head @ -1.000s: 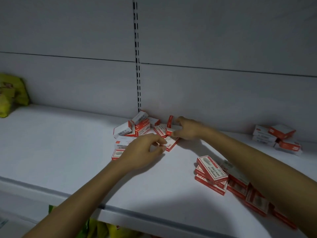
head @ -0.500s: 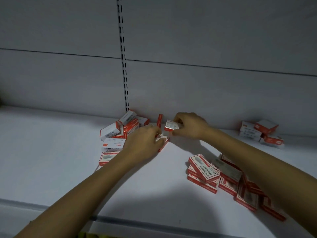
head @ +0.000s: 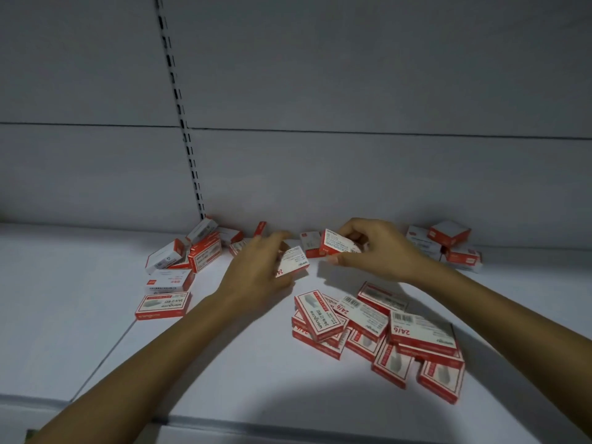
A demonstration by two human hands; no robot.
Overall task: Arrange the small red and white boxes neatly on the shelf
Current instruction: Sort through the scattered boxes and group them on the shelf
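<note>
Small red and white boxes lie scattered on the white shelf (head: 80, 283). My left hand (head: 256, 270) grips one box (head: 293, 262) just above the shelf near the middle. Close to the back wall, my right hand (head: 371, 248) pinches another box (head: 336, 245), white face toward me. A loose heap of several boxes (head: 378, 331) lies at the front right. Another jumbled group (head: 189, 257) sits at the left by the wall, and a small cluster (head: 448, 245) rests at the far right. Part of each held box is hidden by fingers.
A slotted metal upright (head: 179, 113) runs down the grey back panel. The shelf's front edge (head: 224, 424) crosses the bottom of the view. A seam (head: 105, 354) in the shelf surface runs diagonally at the left.
Both hands have lifted a box each from the pile by the wall. The right hand has drawn its box to the right. The view has shifted right, so the yellow packets at the left are gone.
</note>
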